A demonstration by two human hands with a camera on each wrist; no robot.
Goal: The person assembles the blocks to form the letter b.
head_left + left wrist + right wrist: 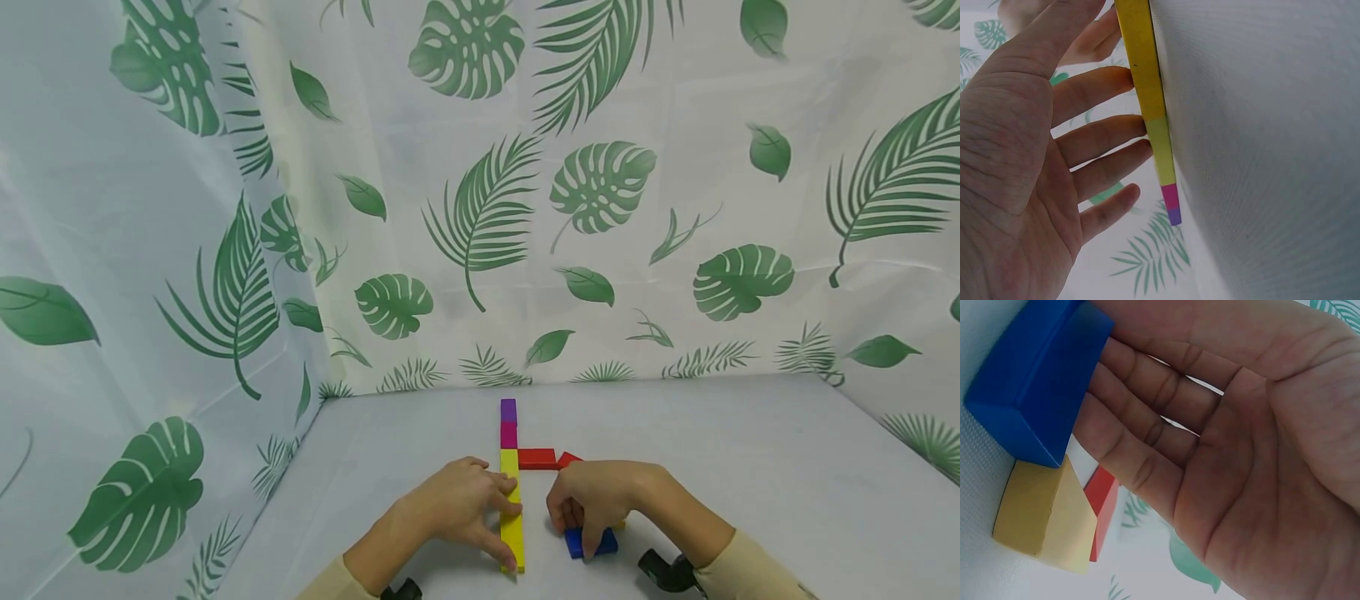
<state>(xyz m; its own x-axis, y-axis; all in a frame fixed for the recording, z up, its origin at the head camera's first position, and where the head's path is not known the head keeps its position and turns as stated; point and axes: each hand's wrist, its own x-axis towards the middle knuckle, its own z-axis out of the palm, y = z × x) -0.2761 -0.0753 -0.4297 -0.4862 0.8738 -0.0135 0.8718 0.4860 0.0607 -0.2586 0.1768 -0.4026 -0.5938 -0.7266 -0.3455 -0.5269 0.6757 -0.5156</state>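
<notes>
My left hand [459, 504] lies along a straight row of blocks, its fingertips touching the side of the yellow blocks [512, 542]; the thumb is at the near end. Two shades of yellow show in the left wrist view, a darker yellow block [1147, 81] and a lighter one [1162, 153]. Beyond them the row runs on with a magenta block [508, 435] and a purple block [508, 410]. To the right, my right hand [603, 492] pinches a blue block [576, 543] between thumb and fingers. A pale yellow block [1025, 506] touches the blue one.
One red block [537, 459] extends rightward from the row. Another red block [567, 458] sits at an angle at its end, partly behind my right hand. White cloth [405, 442] covers the table, and leaf-patterned sheets [480, 333] hang behind and at the sides.
</notes>
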